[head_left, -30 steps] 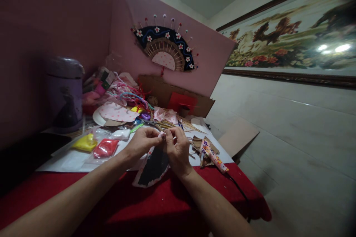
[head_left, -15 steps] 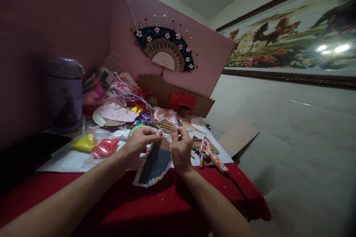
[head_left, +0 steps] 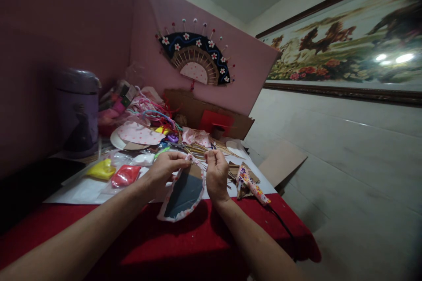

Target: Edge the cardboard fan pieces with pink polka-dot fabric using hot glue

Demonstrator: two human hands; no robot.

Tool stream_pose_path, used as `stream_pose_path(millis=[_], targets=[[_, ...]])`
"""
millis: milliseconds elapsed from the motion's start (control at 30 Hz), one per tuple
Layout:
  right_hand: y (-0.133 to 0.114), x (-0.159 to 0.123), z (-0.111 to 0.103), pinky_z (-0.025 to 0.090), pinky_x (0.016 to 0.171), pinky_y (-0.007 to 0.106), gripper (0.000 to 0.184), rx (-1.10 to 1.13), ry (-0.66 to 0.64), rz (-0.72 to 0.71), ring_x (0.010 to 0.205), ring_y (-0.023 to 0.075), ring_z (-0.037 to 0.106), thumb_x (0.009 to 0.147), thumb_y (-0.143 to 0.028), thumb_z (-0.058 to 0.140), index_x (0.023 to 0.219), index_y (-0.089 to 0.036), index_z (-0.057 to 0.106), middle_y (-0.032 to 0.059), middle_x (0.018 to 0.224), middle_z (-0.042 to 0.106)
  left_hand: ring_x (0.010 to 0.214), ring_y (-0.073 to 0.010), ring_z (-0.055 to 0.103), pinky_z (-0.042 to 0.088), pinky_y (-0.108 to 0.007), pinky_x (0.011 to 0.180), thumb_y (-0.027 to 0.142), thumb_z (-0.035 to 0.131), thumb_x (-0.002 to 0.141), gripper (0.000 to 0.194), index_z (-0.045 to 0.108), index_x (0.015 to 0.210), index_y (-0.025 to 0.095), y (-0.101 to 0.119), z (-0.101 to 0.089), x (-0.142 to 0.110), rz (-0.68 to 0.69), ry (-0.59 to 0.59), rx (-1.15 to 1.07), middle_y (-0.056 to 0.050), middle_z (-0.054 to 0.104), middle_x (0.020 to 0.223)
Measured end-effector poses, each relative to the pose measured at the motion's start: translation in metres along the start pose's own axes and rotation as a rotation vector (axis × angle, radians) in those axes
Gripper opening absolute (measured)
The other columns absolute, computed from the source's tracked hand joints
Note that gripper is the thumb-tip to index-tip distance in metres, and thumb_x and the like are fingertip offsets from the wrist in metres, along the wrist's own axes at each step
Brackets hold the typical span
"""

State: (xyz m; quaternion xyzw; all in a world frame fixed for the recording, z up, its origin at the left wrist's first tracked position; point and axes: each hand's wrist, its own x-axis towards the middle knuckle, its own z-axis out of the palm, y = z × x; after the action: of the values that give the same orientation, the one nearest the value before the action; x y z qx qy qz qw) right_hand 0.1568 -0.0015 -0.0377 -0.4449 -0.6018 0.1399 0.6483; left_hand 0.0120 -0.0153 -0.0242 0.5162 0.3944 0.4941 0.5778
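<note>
A half-round cardboard piece point(head_left: 183, 196) hangs tilted over the front of the table. Its middle is dark grey, and pink-and-white dotted cloth is folded over its edge. My left hand point(head_left: 167, 169) pinches its upper end between thumb and fingers. Just right of the piece, my right hand point(head_left: 216, 174) is closed with thumb against forefinger. Thin whitish strands stretch between the piece's edge and those fingertips; what the fingers grip is too small to tell. To the right lies a flower-patterned glue gun point(head_left: 251, 185) with a black cord, over cardboard scraps.
Bags of yellow clay point(head_left: 101, 169) and red clay point(head_left: 125, 176) lie at left, near a purple canister point(head_left: 78, 111). Behind are a dotted cloth-covered piece point(head_left: 140, 133), pipe cleaners point(head_left: 153, 107) and thin sticks point(head_left: 198, 149). A decorated fan point(head_left: 198, 54) is on the pink board.
My right hand has moved slightly to the right, away from the cloth-edged piece, and thin strands now show in the gap. My left hand keeps its hold.
</note>
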Motion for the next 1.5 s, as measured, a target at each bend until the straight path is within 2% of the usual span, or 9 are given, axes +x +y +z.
stream_pose_path(millis=[267, 667, 833, 1067, 1167, 1333, 1500], targets=[[-0.001, 0.000, 0.000, 0.040, 0.063, 0.026, 0.028, -0.002, -0.010, 0.001, 0.064, 0.0143, 0.049, 0.090, -0.036, 0.038, 0.075, -0.018, 0.054, 0.0007, 0.068, 0.054, 0.051, -0.0105, 0.048, 0.028, -0.021, 0.047, 0.035, 0.069, 0.059, 0.022, 0.059, 0.066, 0.017, 0.000, 0.000, 0.001, 0.000, 0.040, 0.054, 0.003, 0.055, 0.060], [-0.001, 0.000, 0.000, 0.040, 0.063, 0.026, 0.031, 0.009, -0.041, -0.007, 0.066, 0.0148, 0.051, 0.091, -0.036, 0.036, 0.083, -0.017, 0.059, 0.0015, 0.071, 0.056, 0.050, -0.0091, 0.044, 0.026, -0.021, 0.045, 0.033, 0.068, 0.061, 0.019, 0.057, 0.065, 0.018, 0.000, 0.000, 0.001, -0.002, 0.036, 0.058, 0.004, 0.052, 0.058], [-0.002, -0.001, 0.000, 0.038, 0.060, 0.025, 0.032, -0.007, -0.061, -0.015, 0.061, 0.0135, 0.049, 0.091, -0.038, 0.037, 0.075, -0.017, 0.056, -0.0006, 0.065, 0.053, 0.050, -0.0097, 0.046, 0.028, -0.021, 0.046, 0.034, 0.068, 0.061, 0.020, 0.058, 0.066, 0.018, 0.000, -0.001, 0.001, 0.006, 0.031, 0.062, 0.004, 0.054, 0.060], [-0.009, -0.003, -0.003, 0.029, 0.049, 0.021, 0.036, -0.018, -0.077, -0.058, 0.050, 0.0090, 0.033, 0.086, -0.040, 0.046, 0.057, -0.019, 0.043, -0.0066, 0.052, 0.035, 0.050, -0.0092, 0.045, 0.027, -0.021, 0.046, 0.037, 0.069, 0.061, 0.024, 0.059, 0.067, 0.016, 0.002, 0.001, 0.001, 0.006, 0.025, 0.062, 0.003, 0.054, 0.060], [-0.010, -0.004, -0.002, 0.026, 0.046, 0.021, 0.039, -0.001, -0.075, -0.061, 0.047, 0.0077, 0.030, 0.084, -0.041, 0.050, 0.053, -0.019, 0.040, -0.0073, 0.050, 0.031, 0.049, -0.0087, 0.043, 0.026, -0.020, 0.045, 0.038, 0.070, 0.061, 0.025, 0.058, 0.066, 0.016, 0.003, 0.001, 0.000, 0.000, 0.040, 0.082, 0.004, 0.052, 0.059], [-0.011, -0.004, -0.002, 0.026, 0.046, 0.021, 0.038, 0.012, -0.070, -0.045, 0.047, 0.0079, 0.031, 0.083, -0.041, 0.052, 0.054, -0.018, 0.042, -0.0073, 0.050, 0.033, 0.049, -0.0083, 0.043, 0.026, -0.020, 0.045, 0.037, 0.069, 0.062, 0.024, 0.058, 0.067, 0.016, 0.003, 0.001, 0.000, -0.002, 0.044, 0.106, 0.004, 0.053, 0.060], [-0.009, -0.003, -0.002, 0.032, 0.054, 0.023, 0.027, -0.010, -0.093, -0.041, 0.055, 0.0109, 0.041, 0.088, -0.035, 0.045, 0.067, -0.018, 0.050, -0.0037, 0.059, 0.046, 0.049, -0.0084, 0.042, 0.025, -0.021, 0.045, 0.037, 0.069, 0.062, 0.025, 0.057, 0.066, 0.016, 0.003, 0.001, 0.002, 0.002, 0.023, 0.108, 0.003, 0.051, 0.059]])
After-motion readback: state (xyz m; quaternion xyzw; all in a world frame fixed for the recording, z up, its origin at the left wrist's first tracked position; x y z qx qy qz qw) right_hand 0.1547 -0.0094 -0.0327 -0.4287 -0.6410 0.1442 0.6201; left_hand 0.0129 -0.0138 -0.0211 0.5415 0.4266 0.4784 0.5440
